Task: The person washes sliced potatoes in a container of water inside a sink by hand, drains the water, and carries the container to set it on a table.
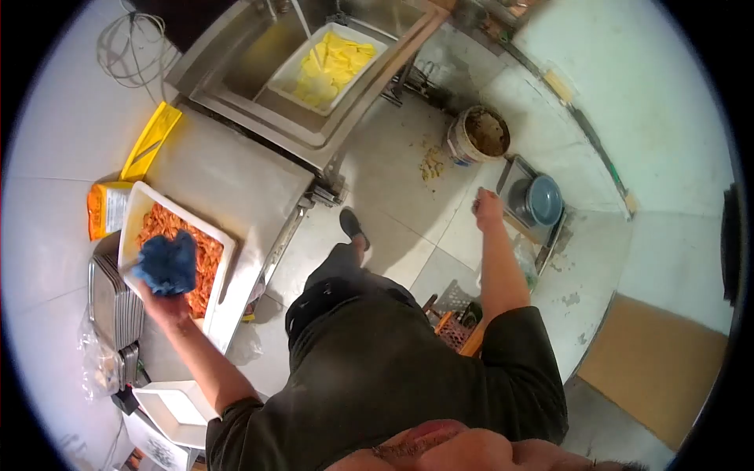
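My left hand (167,304) is wrapped around a crumpled dark blue cloth (166,263). It holds the cloth over a white rectangular tub (226,255) filled with orange-red food pieces (206,255), and part of the food is hidden beneath it. Away to the right, my right hand (488,209) hangs in the air with its fingers curled closed. Whether anything small is inside those fingers does not show. Below it in the view stands a low rack with a blue-grey bowl (545,200).
Water runs into a white tub of yellow slices (338,67) in the steel sink (259,67). A yellow slicer (151,141), an orange packet (102,210) and stacked metal trays (115,302) line the left wall. A dirty bucket (481,135) stands on the floor.
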{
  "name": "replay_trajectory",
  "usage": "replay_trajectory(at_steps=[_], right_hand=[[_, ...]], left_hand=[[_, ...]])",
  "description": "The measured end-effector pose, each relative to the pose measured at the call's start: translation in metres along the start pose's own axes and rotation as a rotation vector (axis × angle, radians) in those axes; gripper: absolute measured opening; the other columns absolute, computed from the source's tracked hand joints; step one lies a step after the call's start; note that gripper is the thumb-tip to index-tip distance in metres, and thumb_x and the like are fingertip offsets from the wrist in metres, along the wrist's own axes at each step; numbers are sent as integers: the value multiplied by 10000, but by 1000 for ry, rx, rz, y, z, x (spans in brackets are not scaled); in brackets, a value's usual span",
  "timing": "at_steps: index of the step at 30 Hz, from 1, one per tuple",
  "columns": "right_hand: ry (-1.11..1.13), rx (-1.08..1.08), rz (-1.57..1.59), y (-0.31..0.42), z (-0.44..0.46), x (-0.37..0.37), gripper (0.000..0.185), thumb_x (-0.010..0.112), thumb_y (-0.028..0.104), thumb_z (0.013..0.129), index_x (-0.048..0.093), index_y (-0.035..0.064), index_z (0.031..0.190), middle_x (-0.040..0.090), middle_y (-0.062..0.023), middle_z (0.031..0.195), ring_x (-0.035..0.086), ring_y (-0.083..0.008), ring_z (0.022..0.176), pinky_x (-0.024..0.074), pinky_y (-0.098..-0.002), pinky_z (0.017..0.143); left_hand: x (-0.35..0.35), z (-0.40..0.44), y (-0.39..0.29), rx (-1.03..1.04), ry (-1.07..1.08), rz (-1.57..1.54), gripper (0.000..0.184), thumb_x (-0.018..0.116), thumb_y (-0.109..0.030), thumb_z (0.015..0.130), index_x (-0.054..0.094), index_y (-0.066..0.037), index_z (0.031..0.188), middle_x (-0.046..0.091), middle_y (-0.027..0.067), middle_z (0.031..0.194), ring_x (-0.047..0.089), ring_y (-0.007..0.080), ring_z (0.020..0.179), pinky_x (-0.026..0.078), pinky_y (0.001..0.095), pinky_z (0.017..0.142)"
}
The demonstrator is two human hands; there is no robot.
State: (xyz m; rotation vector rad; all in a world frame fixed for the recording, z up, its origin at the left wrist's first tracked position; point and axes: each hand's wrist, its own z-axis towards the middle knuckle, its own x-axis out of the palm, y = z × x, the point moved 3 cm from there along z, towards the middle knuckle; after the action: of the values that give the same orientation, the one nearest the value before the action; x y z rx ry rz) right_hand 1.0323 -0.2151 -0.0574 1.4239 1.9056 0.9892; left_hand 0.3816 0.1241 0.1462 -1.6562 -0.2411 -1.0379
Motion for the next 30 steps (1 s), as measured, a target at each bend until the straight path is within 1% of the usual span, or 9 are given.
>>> replay_trajectory(at_steps=[2, 9, 12, 14, 18, 22, 26, 28, 30], right_hand=[[-84, -6, 5, 32, 29, 4, 163, 629, 161, 885, 486, 118, 822, 475, -1, 665, 454, -117, 511, 390, -254, 452], [-191, -17, -67, 147, 125, -5, 120, 609, 178, 878, 503, 131, 847, 476, 4, 667, 465, -122, 518, 371, -260, 441], [-210, -42, -180, 175, 177, -11, 107, 593, 184, 886, 507, 133, 846, 470, 4, 657, 464, -121, 514, 368, -258, 439], [-178, -61, -251, 192, 208, -14, 105, 585, 182, 891, 507, 130, 844, 459, 5, 643, 462, -122, 511, 369, -252, 443], [-74, 19, -310, 181, 333, -41, 123, 600, 228, 871, 546, 121, 842, 578, -62, 692, 577, -186, 609, 475, -346, 533], [114, -418, -1986, 178, 413, -20, 333, 594, 308, 873, 639, 10, 1015, 676, -239, 932, 653, -367, 890, 516, -439, 770], [-70, -281, -897, 196, 423, 52, 371, 578, 272, 916, 601, -22, 1141, 660, -195, 1067, 618, -359, 1020, 491, -420, 867], [42, -604, -792, 236, 373, 133, 366, 592, 277, 911, 615, -28, 1112, 662, -194, 1067, 602, -375, 1036, 465, -441, 899], [49, -484, -902, 251, 383, 149, 370, 584, 283, 922, 617, -30, 1115, 655, -191, 1091, 605, -358, 1030, 470, -434, 888]], left_hand=[[15, 41, 46, 101, -345, 92, 581, 450, -422, 955, 442, -27, 1382, 468, 158, 1412, 425, 305, 1320, 299, 459, 1127], [97, 191, 192, -105, -410, -64, 308, 436, -274, 982, 554, -40, 1143, 612, 99, 1123, 573, 269, 1078, 435, 422, 992], [158, 246, 226, -95, -103, -15, 190, 460, -216, 961, 575, -69, 922, 606, 68, 907, 581, 204, 914, 475, 363, 878], [193, 273, 247, -168, -342, 5, 175, 461, -172, 943, 545, -75, 825, 556, 41, 796, 548, 164, 775, 482, 323, 771], [213, 328, 305, -219, -270, 37, 120, 482, -123, 918, 574, -52, 887, 605, 61, 855, 605, 188, 816, 518, 335, 804], [226, 384, 373, -285, -192, -21, 188, 483, -139, 946, 603, -19, 1026, 647, 100, 983, 638, 230, 885, 528, 398, 845], [286, 451, 447, -449, -473, 34, 242, 472, -107, 925, 584, -17, 1120, 650, 124, 1062, 648, 248, 947, 537, 403, 853], [299, 488, 496, -544, -407, 46, 259, 470, -89, 909, 576, -11, 1132, 646, 119, 1049, 649, 256, 933, 546, 413, 841], [342, 519, 529, -635, -386, 85, 265, 479, -79, 883, 584, -13, 1117, 641, 96, 995, 640, 229, 878, 544, 389, 803]])
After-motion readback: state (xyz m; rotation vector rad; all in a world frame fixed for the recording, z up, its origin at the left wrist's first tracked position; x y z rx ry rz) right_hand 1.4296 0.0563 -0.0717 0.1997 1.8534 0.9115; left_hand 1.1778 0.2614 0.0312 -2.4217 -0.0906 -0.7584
